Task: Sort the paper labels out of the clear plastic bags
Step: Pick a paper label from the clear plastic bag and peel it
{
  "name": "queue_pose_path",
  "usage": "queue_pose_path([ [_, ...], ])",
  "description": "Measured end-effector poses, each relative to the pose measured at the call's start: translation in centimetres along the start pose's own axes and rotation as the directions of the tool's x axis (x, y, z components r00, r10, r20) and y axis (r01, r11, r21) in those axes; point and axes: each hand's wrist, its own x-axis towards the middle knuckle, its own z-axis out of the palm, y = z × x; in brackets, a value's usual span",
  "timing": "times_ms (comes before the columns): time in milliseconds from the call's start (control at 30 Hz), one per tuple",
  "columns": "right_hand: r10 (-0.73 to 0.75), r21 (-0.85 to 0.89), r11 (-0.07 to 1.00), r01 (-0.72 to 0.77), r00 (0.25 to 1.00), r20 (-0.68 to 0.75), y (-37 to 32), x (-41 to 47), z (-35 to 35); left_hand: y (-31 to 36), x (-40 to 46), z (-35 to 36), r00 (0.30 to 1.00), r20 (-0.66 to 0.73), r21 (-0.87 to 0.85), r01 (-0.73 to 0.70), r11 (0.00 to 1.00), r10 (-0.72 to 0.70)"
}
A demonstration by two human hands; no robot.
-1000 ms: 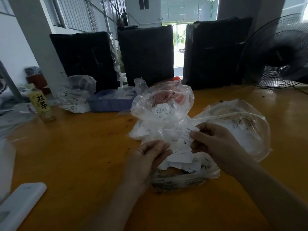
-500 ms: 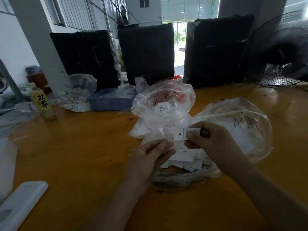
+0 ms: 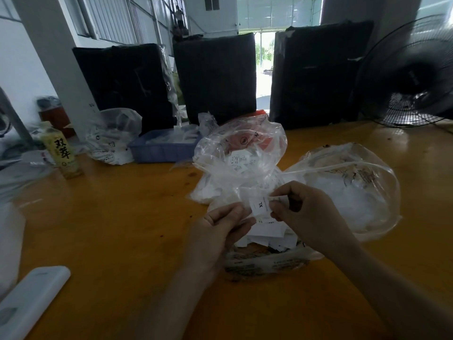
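Note:
A white paper label (image 3: 261,206) marked XL is pinched at its right end by my right hand (image 3: 302,212). My left hand (image 3: 219,229) touches the label's left edge with curled fingers, above a low printed bag (image 3: 264,262) full of loose labels (image 3: 267,233). Behind it a clear plastic bag (image 3: 241,153) stands upright with several labels inside. A second clear bag (image 3: 348,190) lies open to the right.
The orange wooden table (image 3: 110,217) carries a blue tray (image 3: 161,149), another bag (image 3: 112,137), a yellow bottle (image 3: 62,150) and a white device (image 3: 31,300) at the near left. A black fan (image 3: 411,72) stands back right. Dark wrapped bales (image 3: 215,77) line the far edge.
My right hand lifted one XL label out of the pile and turned it flat. My left hand rose to meet the label's left edge.

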Motion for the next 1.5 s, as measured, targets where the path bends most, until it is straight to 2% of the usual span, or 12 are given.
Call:
queue_pose_path([
  [233, 0.021, 0.075, 0.997, -0.014, 0.996, -0.092, 0.0, 0.1, 0.0, -0.1, -0.1, -0.1, 1.000, 0.029, 0.044, 0.002, 0.999, -0.003],
  [400, 0.017, 0.018, 1.000, -0.017, 1.000, 0.002, 0.0, 0.1, 0.1, -0.1, 0.0, -0.1, 1.000, 0.023, 0.047, -0.017, 0.999, 0.016],
  [600, 0.037, 0.100, 0.994, -0.040, 0.999, 0.034, 0.1, 0.3, -0.3, 0.0, 0.0, -0.1, 1.000, -0.009, 0.047, -0.014, 0.999, 0.015],
  [700, 0.050, 0.057, 0.997, -0.056, 0.995, 0.089, 0.3, 0.3, -0.2, -0.1, -0.1, 0.0, 1.000, -0.006, 0.057, -0.016, 0.998, 0.017],
  [967, 0.055, 0.016, 0.998, -0.058, 0.987, 0.149, 0.5, 0.0, 0.5, -0.1, -0.4, 0.1, 0.999, -0.028, 0.209, -0.023, 0.978, 0.029],
  [1100, 0.094, 0.108, 0.989, -0.100, 0.994, 0.059, 0.4, 0.1, 0.3, -0.1, -0.5, 0.1, 1.000, -0.015, 0.240, -0.022, 0.970, 0.026],
  [1200, 0.129, 0.203, 0.968, -0.145, 0.988, 0.088, 0.1, -0.2, 1.0, -0.1, -0.7, 0.2, 1.000, -0.010, 0.271, -0.022, 0.962, 0.026],
  [1267, 0.126, 0.206, 0.968, -0.143, 0.987, 0.096, 0.0, -0.5, 1.5, -0.1, -0.7, 0.2, 0.999, -0.008, 0.285, -0.033, 0.958, 0.037],
  [1400, 0.140, 0.228, 0.963, -0.142, 0.990, 0.023, 0.0, -0.3, 1.6, 0.0, -0.5, 0.2, 0.999, -0.041, 0.187, -0.011, 0.982, 0.019],
  [1500, 0.139, 0.224, 0.964, -0.141, 0.990, 0.027, 0.1, -0.3, 1.6, 0.0, -0.5, 0.2, 0.999, -0.037, 0.182, -0.012, 0.983, 0.019],
])
